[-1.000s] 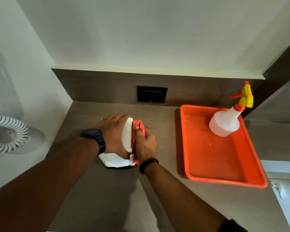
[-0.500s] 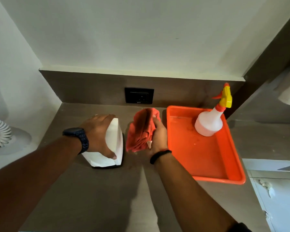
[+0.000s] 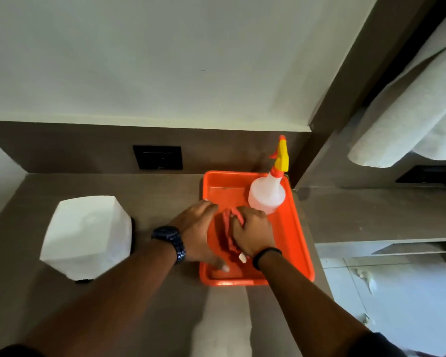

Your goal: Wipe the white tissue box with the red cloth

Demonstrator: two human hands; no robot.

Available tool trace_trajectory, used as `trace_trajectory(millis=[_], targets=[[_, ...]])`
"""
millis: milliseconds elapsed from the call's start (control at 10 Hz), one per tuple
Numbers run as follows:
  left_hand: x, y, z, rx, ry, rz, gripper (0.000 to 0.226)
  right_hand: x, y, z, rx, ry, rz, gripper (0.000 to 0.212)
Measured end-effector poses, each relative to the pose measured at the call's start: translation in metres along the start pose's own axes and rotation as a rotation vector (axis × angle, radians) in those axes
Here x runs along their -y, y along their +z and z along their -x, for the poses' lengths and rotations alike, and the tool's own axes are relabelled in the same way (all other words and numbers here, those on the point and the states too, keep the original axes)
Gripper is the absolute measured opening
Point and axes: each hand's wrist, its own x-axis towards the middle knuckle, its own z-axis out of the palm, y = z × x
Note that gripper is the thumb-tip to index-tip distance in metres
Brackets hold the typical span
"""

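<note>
Now two hands, left hand (image 3: 195,234) spread, right hand (image 3: 251,234) clutching one red cloth (image 3: 225,234), one tray (image 3: 298,243).

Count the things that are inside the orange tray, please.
2: the spray bottle in the far right corner, and the red cloth under both hands. The hands may hide more.

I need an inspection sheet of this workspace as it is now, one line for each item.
Surface: brown counter, bare between box and tray.
Job's things: white tissue box stands alone at left, untouched; red cloth lies over the orange tray.
Clutter: spray bottle upright in the tray's far corner.
Grippers: left hand and right hand both on the cloth.
Cables: nothing seen.
Surroundings: black wall socket; white towel hanging at right.
</note>
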Motion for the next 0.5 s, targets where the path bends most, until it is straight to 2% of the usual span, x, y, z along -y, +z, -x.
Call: trace_trajectory(millis=[100,200,400,500], targets=[[0.002,0.029,-0.010,0.014,-0.003,-0.063,0.158,-0.013,0.020,0.002,0.126,-0.038,0.262,0.039],[0.006,0.039,-0.011,0.042,0.012,-0.064,0.158,-0.021,0.035,0.002,0.173,-0.099,0.398,0.046],[0.009,0.036,-0.010,0.082,0.025,-0.058,0.153,-0.024,0.038,0.003,0.185,-0.094,0.345,0.056],[0.009,0.033,-0.010,0.066,0.016,-0.024,0.149,-0.018,0.024,0.004,-0.001,-0.061,0.211,0.058]])
